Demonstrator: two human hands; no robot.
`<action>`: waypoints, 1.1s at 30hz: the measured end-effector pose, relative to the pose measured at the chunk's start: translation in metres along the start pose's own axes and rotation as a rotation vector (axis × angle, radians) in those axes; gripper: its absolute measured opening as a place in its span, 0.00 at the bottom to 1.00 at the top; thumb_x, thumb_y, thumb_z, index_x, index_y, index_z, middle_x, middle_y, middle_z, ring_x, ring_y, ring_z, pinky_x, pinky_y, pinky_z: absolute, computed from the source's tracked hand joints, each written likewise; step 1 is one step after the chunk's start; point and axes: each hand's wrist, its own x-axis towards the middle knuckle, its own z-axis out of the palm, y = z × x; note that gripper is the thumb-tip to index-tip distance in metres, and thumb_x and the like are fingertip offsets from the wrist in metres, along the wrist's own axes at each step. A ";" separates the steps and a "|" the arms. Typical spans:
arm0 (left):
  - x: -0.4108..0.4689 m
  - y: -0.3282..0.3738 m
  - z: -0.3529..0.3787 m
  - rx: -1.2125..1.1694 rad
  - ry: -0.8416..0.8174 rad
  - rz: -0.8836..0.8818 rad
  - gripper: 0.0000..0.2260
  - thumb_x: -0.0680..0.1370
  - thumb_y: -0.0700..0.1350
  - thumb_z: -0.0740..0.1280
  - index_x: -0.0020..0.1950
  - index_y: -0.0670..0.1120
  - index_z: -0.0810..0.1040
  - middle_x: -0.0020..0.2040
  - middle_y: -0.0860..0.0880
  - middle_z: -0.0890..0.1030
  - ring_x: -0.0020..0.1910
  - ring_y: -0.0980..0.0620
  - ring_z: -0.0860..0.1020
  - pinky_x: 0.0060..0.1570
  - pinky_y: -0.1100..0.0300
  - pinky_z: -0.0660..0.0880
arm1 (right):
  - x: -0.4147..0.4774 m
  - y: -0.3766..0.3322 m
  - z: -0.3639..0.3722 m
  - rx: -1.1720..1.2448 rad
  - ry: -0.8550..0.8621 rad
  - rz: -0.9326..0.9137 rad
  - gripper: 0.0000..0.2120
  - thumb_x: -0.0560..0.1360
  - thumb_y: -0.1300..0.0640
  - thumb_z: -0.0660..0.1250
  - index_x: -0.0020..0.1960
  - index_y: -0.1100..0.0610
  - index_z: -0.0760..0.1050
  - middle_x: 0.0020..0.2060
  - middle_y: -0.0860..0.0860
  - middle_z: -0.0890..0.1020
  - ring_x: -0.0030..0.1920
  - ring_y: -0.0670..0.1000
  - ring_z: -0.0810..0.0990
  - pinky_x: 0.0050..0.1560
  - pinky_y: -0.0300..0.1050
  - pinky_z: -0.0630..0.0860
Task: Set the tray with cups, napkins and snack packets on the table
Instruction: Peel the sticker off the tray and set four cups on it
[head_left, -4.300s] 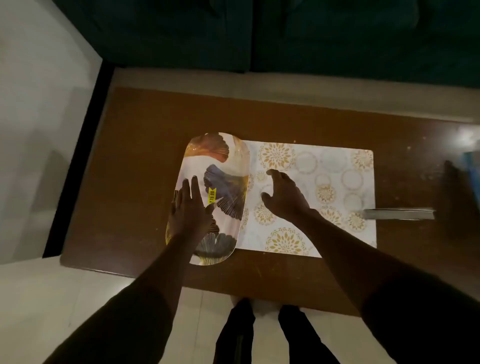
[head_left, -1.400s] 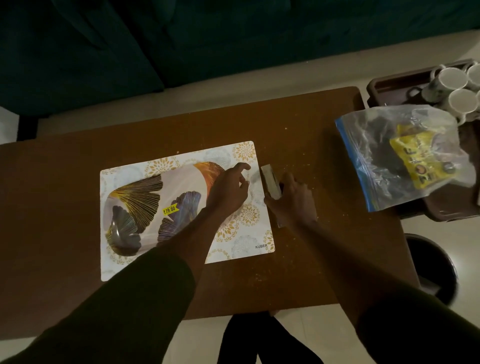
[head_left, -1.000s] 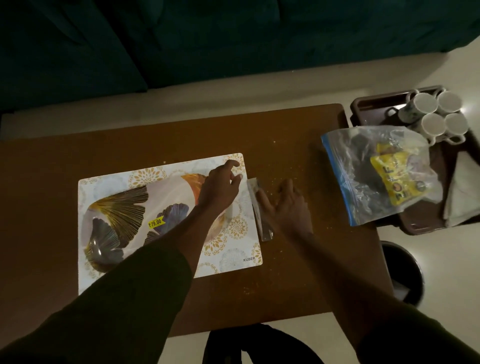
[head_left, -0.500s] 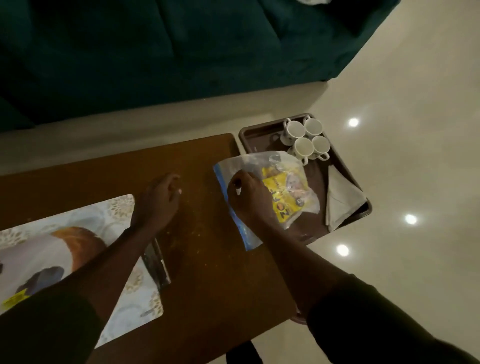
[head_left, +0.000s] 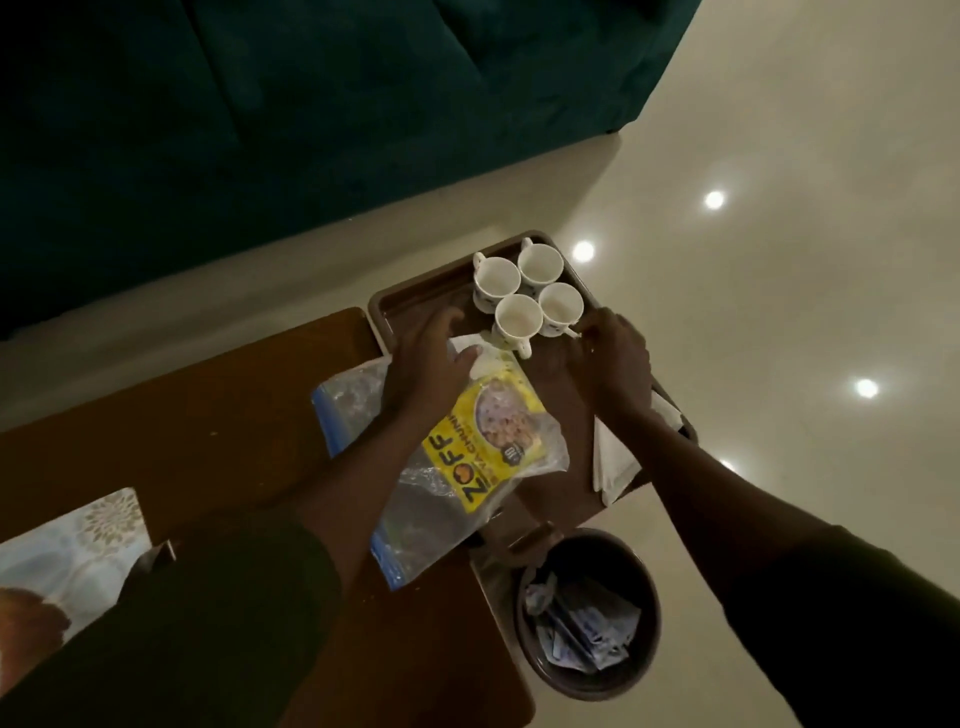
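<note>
A brown tray (head_left: 415, 306) stands off the right end of the wooden table (head_left: 208, 415). It carries several white cups (head_left: 517, 317) at its far end and folded white napkins (head_left: 613, 462) at its right side. A clear zip bag (head_left: 431, 514) with a yellow snack packet (head_left: 483, 441) inside lies across the tray's near-left part and the table edge. My left hand (head_left: 431, 358) is spread over the top of the bag, fingers reaching toward the tray floor. My right hand (head_left: 613, 358) is curled at the tray's right rim beside a cup handle; its fingertips are hidden.
A dark waste bin (head_left: 587, 613) with crumpled paper stands on the floor just below the tray. A patterned placemat (head_left: 78, 545) lies at the table's left, with a small shiny object (head_left: 156, 553) at its edge. A dark green sofa (head_left: 260, 130) runs behind the table.
My view has swung right, from the placemat to the brown tray. Both hands left the placemat; the right went onto the bag, then to the tray's right rim, and the left now covers the bag.
</note>
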 end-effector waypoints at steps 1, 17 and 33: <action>0.006 0.007 0.011 -0.008 0.006 0.000 0.18 0.73 0.47 0.72 0.62 0.46 0.76 0.58 0.45 0.79 0.60 0.45 0.75 0.56 0.53 0.72 | 0.007 0.008 0.000 0.017 -0.021 0.001 0.10 0.70 0.56 0.64 0.50 0.58 0.75 0.48 0.57 0.80 0.50 0.60 0.78 0.43 0.44 0.65; 0.044 0.036 0.108 0.161 0.146 -0.103 0.32 0.69 0.50 0.76 0.68 0.42 0.66 0.61 0.38 0.77 0.61 0.38 0.75 0.56 0.46 0.74 | 0.075 0.033 0.033 -0.062 -0.291 -0.190 0.42 0.68 0.50 0.74 0.75 0.58 0.58 0.68 0.59 0.71 0.65 0.62 0.71 0.58 0.55 0.72; 0.023 0.055 0.061 -0.035 0.360 -0.003 0.33 0.70 0.57 0.72 0.71 0.47 0.67 0.64 0.45 0.78 0.61 0.43 0.76 0.48 0.50 0.78 | 0.057 0.003 -0.003 -0.043 -0.042 -0.150 0.29 0.64 0.49 0.74 0.61 0.58 0.70 0.57 0.57 0.74 0.60 0.59 0.71 0.48 0.46 0.68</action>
